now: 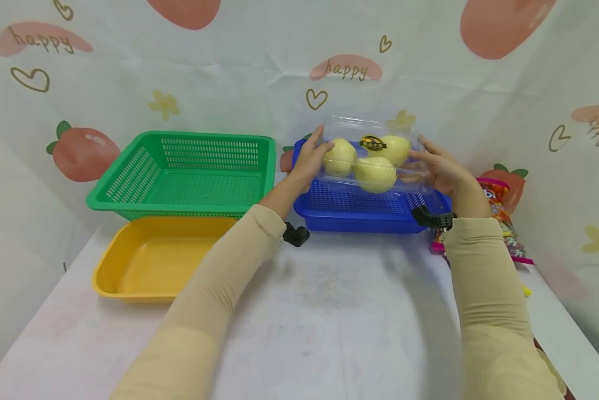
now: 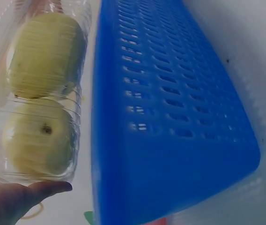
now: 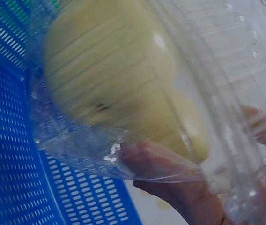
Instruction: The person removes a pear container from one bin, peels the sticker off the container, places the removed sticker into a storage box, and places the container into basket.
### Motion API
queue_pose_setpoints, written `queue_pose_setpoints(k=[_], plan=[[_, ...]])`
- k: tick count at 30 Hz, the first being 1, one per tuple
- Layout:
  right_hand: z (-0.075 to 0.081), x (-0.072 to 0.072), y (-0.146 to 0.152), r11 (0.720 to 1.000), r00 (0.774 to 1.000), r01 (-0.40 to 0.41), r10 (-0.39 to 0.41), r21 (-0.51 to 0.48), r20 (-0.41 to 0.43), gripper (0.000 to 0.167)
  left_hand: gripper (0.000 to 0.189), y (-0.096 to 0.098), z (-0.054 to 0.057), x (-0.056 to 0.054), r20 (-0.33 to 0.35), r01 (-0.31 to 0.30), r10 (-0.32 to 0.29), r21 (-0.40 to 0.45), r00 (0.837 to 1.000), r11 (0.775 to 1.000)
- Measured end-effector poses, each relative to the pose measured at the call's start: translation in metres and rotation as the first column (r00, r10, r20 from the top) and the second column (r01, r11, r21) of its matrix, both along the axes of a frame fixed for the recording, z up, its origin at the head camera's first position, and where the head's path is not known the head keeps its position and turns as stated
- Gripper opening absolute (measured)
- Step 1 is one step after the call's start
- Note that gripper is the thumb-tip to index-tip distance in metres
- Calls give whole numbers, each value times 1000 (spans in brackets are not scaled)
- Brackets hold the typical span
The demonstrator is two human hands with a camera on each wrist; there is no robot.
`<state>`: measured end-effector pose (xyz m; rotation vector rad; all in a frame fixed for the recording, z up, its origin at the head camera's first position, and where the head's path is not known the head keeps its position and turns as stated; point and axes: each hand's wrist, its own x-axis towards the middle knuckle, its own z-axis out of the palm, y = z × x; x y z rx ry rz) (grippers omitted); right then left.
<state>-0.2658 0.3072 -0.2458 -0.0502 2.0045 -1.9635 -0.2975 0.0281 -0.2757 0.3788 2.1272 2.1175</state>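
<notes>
Between two hands set well apart, a clear plastic box (image 1: 360, 157) with three pale yellow fruits (image 1: 375, 175) inside was held up over the blue basket (image 1: 364, 220), its labelled face turned toward the head camera. The left hand (image 1: 310, 161) gripped the box by its left end, and the right hand (image 1: 445, 170) clasped its right end, while the basket itself stood below on the table (image 1: 339, 311)
</notes>
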Motion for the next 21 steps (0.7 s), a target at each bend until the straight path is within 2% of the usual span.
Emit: queue_pose_setpoints(k=[6, 11, 15, 18, 21], plan=[[4, 9, -11, 995, 998, 67, -65, 70, -24, 77, 60, -4, 9, 5, -38, -20, 21, 4, 999, 1000], [10, 23, -26, 985, 988, 126, -115, 118, -101, 79, 59, -14, 16, 14, -41, -37, 37, 18, 998, 999], [12, 38, -34, 981, 977, 142, -117, 134, -176, 79, 58, -23, 24, 27, -74, -23, 25, 22, 997, 999], [12, 52, -38, 984, 972, 123, -93, 129, -218, 77, 58, -30, 30, 38, -110, 4, -2, 22, 994, 1000], [12, 67, -42, 988, 965, 98, -66, 117, -252, 73, 58, -36, 32, 52, -114, 33, -30, 30, 993, 999]])
